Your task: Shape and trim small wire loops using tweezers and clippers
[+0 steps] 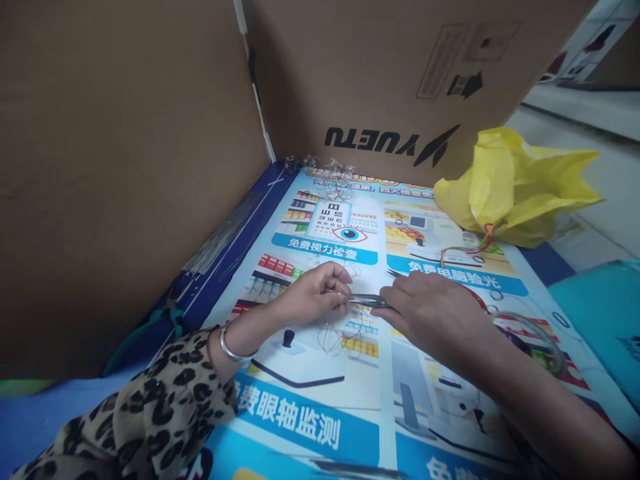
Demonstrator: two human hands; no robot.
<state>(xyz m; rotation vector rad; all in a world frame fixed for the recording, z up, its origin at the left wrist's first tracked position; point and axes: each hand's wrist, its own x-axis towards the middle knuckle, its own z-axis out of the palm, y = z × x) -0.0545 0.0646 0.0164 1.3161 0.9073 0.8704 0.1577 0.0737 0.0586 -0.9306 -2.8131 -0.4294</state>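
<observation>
My left hand [316,291], with a leopard-print sleeve and a silver bangle, is closed in a pinch on thin bent wire [336,333] that loops down onto the printed poster [320,413]. My right hand [430,308] is closed round a small dark metal tool [369,301], like pliers or tweezers. The tool's tip points left and meets the wire at my left fingertips. Both hands rest low over the poster's middle.
Large cardboard boxes [400,73] wall off the left and back. A crumpled yellow plastic bag [515,187] lies at the back right. Small clear pieces [320,163] sit along the far box. A bundle of straight wires [225,233] lies at the left. A teal sheet [600,313] is at the right.
</observation>
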